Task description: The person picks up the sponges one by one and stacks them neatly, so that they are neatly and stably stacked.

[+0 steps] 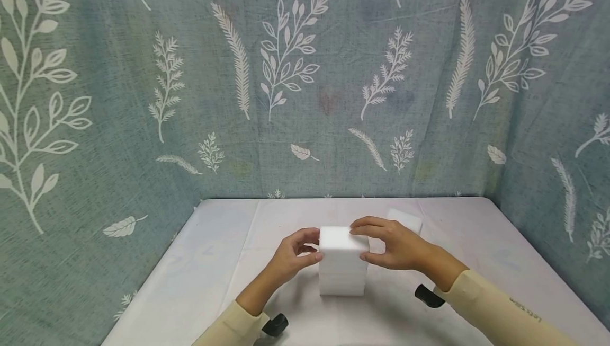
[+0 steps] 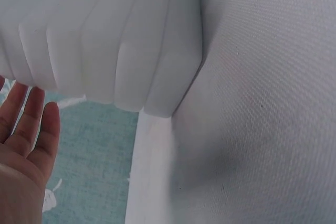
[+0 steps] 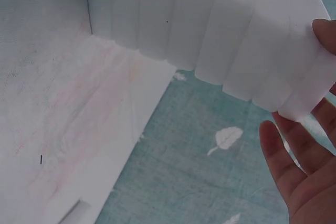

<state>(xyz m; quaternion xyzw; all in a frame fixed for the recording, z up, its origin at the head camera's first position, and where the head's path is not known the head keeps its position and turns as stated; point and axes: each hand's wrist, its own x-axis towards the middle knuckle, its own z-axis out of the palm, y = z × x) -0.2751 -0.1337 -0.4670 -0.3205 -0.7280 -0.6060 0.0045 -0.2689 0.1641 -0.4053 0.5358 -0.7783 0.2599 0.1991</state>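
Note:
A tall stack of white, sponge-like foam blocks (image 1: 341, 274) stands upright on the table, its layers slightly uneven at the edges. My left hand (image 1: 294, 255) is at the stack's upper left side, thumb at the front corner and fingers loosely bent behind. In the left wrist view, the fingers (image 2: 32, 121) of that hand lie close along the upper blocks. My right hand (image 1: 393, 244) holds the top block (image 3: 310, 90) at its right side, thumb against the front face and fingers over the top rear edge. The far fingertips are partly hidden.
Another flat white block (image 1: 405, 220) lies on the table behind my right hand. The white-covered table (image 1: 229, 272) ends at a green curtain (image 1: 305, 176) with leaf prints at the back and sides. Dark wrist devices (image 1: 429, 296) sit below both sleeves.

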